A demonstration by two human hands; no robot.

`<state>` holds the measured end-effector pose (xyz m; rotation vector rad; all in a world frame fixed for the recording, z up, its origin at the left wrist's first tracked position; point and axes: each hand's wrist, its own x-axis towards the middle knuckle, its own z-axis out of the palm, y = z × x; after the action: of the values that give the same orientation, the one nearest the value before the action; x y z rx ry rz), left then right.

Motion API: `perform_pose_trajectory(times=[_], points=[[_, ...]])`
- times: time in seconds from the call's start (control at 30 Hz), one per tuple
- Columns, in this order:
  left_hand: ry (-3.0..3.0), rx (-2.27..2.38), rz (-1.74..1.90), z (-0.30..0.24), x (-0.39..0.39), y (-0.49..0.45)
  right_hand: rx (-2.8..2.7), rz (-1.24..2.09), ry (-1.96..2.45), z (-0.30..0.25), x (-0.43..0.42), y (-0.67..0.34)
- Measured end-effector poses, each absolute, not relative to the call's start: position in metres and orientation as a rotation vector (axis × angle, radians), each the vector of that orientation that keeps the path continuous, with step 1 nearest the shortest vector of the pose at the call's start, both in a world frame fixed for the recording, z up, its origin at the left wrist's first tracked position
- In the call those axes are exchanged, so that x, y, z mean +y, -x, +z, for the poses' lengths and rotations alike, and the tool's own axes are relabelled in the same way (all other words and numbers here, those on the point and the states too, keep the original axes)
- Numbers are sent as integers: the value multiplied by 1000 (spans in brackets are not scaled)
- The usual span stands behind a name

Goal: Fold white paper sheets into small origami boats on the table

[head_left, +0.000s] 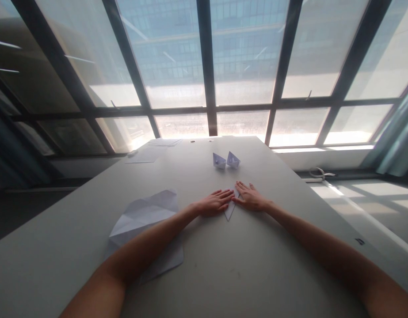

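- A white counter (223, 247) gives the paper a flat, firm base in a sunlit room.
- Nearest, a large creased sheet (146, 210) lies to the left, partly hidden behind the left forearm, perhaps put there to keep it off the middle.
- The left hand (217, 203) and right hand (250, 197) rest open, palms down, grasping nothing; they cover much of a small folded paper (229, 213) at mid-counter, probably pressing its folds flat.
- Just beyond, 2 paper boats (219, 161) stand side by side, out of the hands' way.
- Farther off, flat sheets (144, 154) lie left, seemingly stored safe from creasing.
- Behind, a window (242, 53) supplies light.
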<state>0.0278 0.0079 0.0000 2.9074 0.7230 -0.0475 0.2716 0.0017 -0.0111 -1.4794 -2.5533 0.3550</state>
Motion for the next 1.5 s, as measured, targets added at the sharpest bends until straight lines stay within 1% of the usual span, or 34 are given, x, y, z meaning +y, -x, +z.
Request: perform_pose_trajectory(times=[0.2,0.33,0.4,0.5,0.63,0.77,0.9,1.17,1.5], points=[[-2916,701,-13,-2,10,-26,-2450,256,1659,-14,15,-280],[-2904,723,-30,-2,10,-27,-2380,226,1697,-16,12,-279],[-2904,714,-16,-2,10,-27,-2334,171,1649,-15,5,-275],[-2906,690,52,-3,12,-28,-2361,90,1423,-13,-9,-262],[-2935,619,133,-7,15,-28,-2542,222,1194,-11,-24,-242],[-2921,625,185,-11,15,-29,-2617,373,1182,-9,-29,-240],[-2872,709,180,-9,13,-30,-2644,436,1159,-7,-32,-244],[-2844,732,67,1,6,-30,-2557,366,1391,-10,-25,-247],[-2870,757,9,-2,10,-27,-2405,268,1701,-10,2,-269]])
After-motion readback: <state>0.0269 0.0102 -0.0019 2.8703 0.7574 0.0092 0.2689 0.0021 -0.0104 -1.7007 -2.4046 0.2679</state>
